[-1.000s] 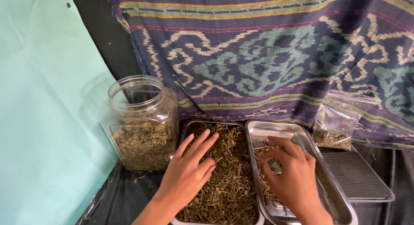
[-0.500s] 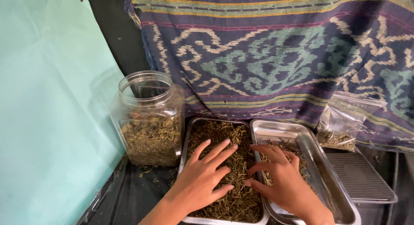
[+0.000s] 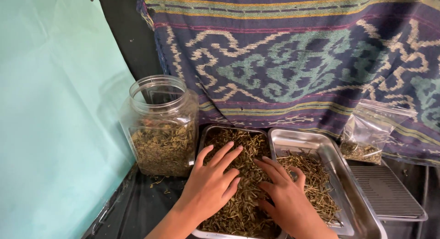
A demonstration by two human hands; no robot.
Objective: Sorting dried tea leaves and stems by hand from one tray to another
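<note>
**Desk:** Dried herbs (image 3: pixel 238 175) fill the nearer steel tray — what are the hands doing with them?

**Photographer:** Both lie palm down on the pile. The left hand (image 3: pixel 211 186) rests flat with fingers spread and slightly fanned, gripping nothing. The right hand (image 3: pixel 284 200) reaches over the shared rim from the right, fingers open and pressed into the leaves; I cannot tell whether any bits are pinched beneath them. The two hands sit just beside each other, close to touching.

**Desk:** And the trays?

**Photographer:** Two metal trays side by side on a dark surface (image 3: pixel 137 207). The left tray (image 3: pixel 204 136) is heaped with the mixed leaf and twig. The right tray (image 3: pixel 339 161) holds a smaller heap of pale, thin stems (image 3: pixel 311 175), with bare steel showing round it.

**Desk:** How far along does it look?

**Photographer:** By my judgement, early to midway: the stem heap is modest, and the mixed pile is deep, so much seems left to go through.

**Desk:** Farther back?

**Photographer:** A clear plastic jar (image 3: pixel 160 124), lid off, stands left of the trays, roughly half full of similar dried leaf. A few crumbs lie at its foot. To the right, a small clear bag (image 3: pixel 371 129) with some herb leans against a woven patterned cloth (image 3: pixel 293 60) hanging behind everything. A ribbed grey tray (image 3: pixel 389 193) sits below the bag, and a pale green sheet (image 3: pixel 55 115) covers the left side.
</note>
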